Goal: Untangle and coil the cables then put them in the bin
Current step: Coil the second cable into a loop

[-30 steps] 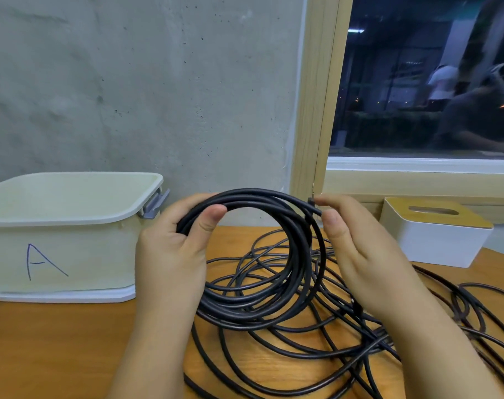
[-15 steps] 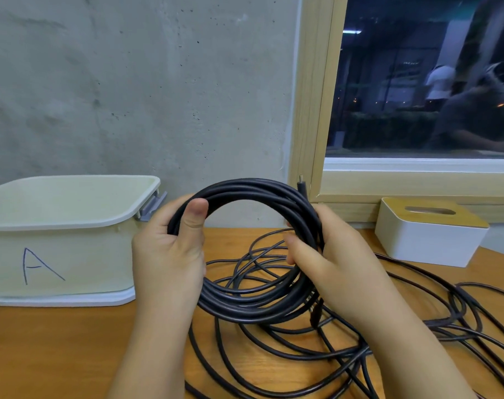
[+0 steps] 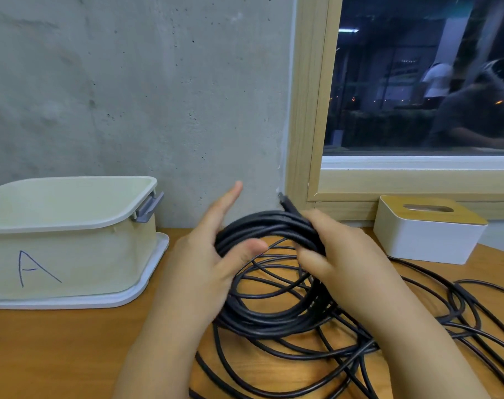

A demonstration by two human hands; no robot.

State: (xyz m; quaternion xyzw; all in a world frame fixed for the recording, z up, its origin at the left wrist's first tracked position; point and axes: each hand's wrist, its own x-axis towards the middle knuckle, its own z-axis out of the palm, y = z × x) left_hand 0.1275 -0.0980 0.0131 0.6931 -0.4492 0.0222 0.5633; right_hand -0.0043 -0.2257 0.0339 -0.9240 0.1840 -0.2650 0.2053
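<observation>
A coil of black cable (image 3: 271, 318) is held up over the wooden table (image 3: 58, 349). My right hand (image 3: 343, 254) grips the coil's upper right side, fingers curled round the bundle, and the cable's plug end (image 3: 285, 201) sticks up just above it. My left hand (image 3: 207, 263) is at the coil's left side with its fingers straight and spread; its thumb lies against the strands. Loose black cable (image 3: 452, 315) sprawls tangled on the table under and to the right of the coil. The cream bin marked "A" (image 3: 69, 240) stands at the left, open on top.
A white box with a wooden slotted top (image 3: 426, 228) sits at the back right under the window sill. The concrete wall rises right behind the table. The bin rests on a white tray-like lid (image 3: 147, 286).
My left hand has loosened from the coil and spread its fingers. My right hand has shifted to grip the coil's upper right. The coil has tilted flatter and lower.
</observation>
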